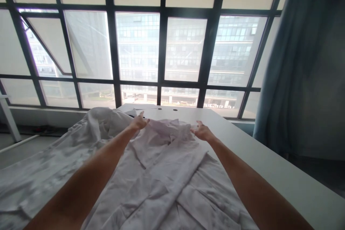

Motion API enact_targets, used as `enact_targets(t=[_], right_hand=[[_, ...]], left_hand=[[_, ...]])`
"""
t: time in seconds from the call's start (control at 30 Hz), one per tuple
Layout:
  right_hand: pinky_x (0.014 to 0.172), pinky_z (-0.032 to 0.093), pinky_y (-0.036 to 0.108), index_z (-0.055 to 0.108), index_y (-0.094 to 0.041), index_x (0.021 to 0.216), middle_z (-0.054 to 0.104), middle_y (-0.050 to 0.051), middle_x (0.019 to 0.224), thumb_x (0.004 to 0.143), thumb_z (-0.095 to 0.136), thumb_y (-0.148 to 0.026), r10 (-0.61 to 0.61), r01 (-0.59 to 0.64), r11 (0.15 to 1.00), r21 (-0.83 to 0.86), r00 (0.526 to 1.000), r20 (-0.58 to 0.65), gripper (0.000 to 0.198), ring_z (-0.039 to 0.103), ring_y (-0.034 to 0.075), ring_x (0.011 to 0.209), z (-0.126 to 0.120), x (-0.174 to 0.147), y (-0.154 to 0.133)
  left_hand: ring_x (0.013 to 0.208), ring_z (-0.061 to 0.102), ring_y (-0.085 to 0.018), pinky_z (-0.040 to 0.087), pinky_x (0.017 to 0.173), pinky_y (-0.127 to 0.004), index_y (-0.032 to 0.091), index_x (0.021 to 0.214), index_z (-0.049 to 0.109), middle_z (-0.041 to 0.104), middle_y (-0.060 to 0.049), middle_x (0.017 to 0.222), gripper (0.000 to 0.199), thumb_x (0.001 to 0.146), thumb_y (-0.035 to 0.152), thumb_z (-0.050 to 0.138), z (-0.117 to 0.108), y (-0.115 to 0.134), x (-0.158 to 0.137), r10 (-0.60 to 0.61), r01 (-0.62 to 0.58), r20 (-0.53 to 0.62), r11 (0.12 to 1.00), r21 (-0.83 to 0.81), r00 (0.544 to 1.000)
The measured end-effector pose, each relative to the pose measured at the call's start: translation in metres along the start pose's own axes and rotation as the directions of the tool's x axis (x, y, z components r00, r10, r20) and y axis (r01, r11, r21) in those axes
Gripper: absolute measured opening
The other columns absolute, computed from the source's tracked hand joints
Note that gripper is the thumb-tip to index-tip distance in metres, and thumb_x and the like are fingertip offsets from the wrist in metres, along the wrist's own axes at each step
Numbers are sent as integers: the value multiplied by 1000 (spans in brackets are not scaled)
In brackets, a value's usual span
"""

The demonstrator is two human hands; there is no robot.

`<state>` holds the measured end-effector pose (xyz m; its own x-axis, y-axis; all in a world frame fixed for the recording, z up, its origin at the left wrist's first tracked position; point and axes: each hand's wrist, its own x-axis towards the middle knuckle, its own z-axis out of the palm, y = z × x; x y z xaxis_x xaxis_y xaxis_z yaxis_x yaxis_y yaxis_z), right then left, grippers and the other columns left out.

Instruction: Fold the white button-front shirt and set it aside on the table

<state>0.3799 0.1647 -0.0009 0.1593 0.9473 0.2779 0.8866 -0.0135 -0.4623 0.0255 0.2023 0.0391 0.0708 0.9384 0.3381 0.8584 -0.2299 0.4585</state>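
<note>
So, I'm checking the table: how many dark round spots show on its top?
2: the left spot and the right spot, side by side near the far edge of the table. The clothes may hide others.

1. Black-framed glass windows fill the far side, bright with daylight.
2. A long blue-grey fabric curtain hangs at right.
3. A smooth white table stands before the windows.

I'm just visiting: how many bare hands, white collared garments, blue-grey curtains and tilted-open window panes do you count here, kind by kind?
Left bare hand and right bare hand: 2
White collared cloth garment: 1
Blue-grey cloth curtain: 1
Dark-framed, tilted-open window pane: 1
Total: 5
</note>
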Motion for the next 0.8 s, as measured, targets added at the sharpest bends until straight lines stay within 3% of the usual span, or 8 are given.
enact_targets(t=[0.07, 0.13, 0.27, 0.43, 0.63, 0.7, 0.8], right_hand=[[111, 38, 36, 40, -11, 150, 49, 18, 147, 88, 62, -44, -72, 97, 988, -121, 978, 196, 74, 47, 30, 136, 17, -23, 9], [115, 33, 40, 40, -15, 152, 39, 15, 155, 89, 60, -47, -84, 157, 966, -206, 942, 324, 74, 38, 31, 142, 31, -49, 21], [119, 24, 52, 33, -17, 156, 19, 11, 163, 100, 36, -55, -60, 179, 943, -281, 920, 387, 67, 23, 32, 148, 41, -96, 44], [119, 16, 56, 27, -19, 158, 13, 10, 165, 102, 24, -55, -54, 165, 946, -277, 928, 368, 66, 14, 30, 151, 33, -130, 50], [118, 14, 60, 27, -17, 157, 12, 12, 165, 102, 24, -56, -25, 131, 952, -276, 934, 358, 68, 11, 31, 151, 26, -156, 45], [119, 15, 57, 29, -17, 157, 16, 13, 164, 101, 29, -55, -59, 149, 958, -244, 937, 344, 67, 12, 30, 151, 23, -160, 46], [122, 19, 41, 37, -12, 152, 29, 16, 160, 97, 47, -45, -97, 141, 979, -149, 958, 271, 66, 21, 26, 149, 11, -160, 53]], left_hand=[[134, 48, -35, 38, 109, -41, 6, 146, 44, 51, -26, 144, 77, 85, 48, 65, 17, -7, -23, 78, -97, 202, 991, 89, 976], [142, 37, -36, 29, 115, -48, 14, 147, 44, 39, -22, 154, 76, 85, 52, 64, 32, -15, -51, 115, -167, 311, 975, 145, 944], [151, 16, -35, 15, 117, -61, 21, 153, 34, 19, -18, 163, 71, 94, 58, 45, 51, -36, -101, 139, -301, 473, 910, 285, 870], [151, 14, -35, 15, 116, -62, 18, 154, 34, 21, -20, 162, 62, 101, 51, 30, 54, -48, -140, 183, -341, 469, 898, 278, 864], [152, 6, -35, 14, 117, -62, 17, 156, 28, 13, -18, 165, 65, 102, 53, 26, 42, -35, -180, 94, -264, 488, 919, 292, 868], [152, 6, -36, 13, 118, -60, 15, 156, 28, 12, -18, 165, 64, 103, 49, 27, 37, -30, -193, 73, -242, 489, 925, 292, 869], [151, 14, -33, 17, 120, -52, 11, 154, 32, 17, -19, 163, 62, 101, 43, 35, 24, -30, -206, 108, -268, 502, 928, 259, 858]])
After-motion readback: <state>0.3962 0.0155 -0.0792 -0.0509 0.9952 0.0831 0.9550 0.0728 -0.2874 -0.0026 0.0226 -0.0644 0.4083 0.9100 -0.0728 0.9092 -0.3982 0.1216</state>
